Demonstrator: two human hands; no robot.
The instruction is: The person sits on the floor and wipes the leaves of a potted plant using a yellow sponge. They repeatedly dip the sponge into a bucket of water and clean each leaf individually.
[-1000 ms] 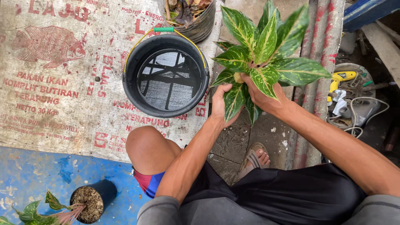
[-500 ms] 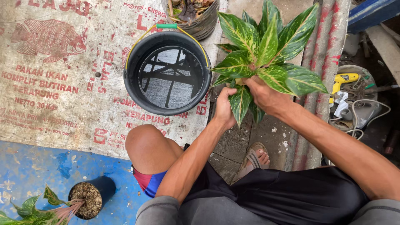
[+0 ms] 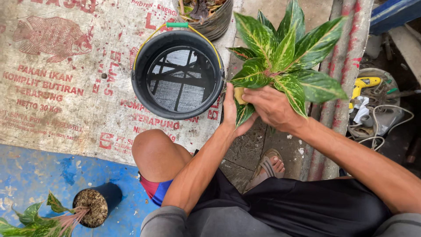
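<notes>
You are gripping the leafy plant (image 3: 285, 61) at its base, left hand (image 3: 231, 109) cupping beneath, right hand (image 3: 271, 107) closed over it, beside the black bucket (image 3: 177, 74), steadying it.

Glossy plant leaves (image 3: 285, 61), matt, probably plastic bucket (image 3: 140, 87), rough woven sack (image 3: 66, 87).

A black bucket (image 3: 177, 74) with a yellow handle sits on a printed feed sack (image 3: 57, 83) bearing a red fish picture. Above it, a pot of dry leaves (image 3: 206, 15). Lower left, a small potted plant (image 3: 90, 207) lies on blue floor (image 3: 30, 175). Far right, a yellow tool (image 3: 366, 82) among tangled cords (image 3: 386, 123), beside red-stained pipes (image 3: 351, 57).
</notes>
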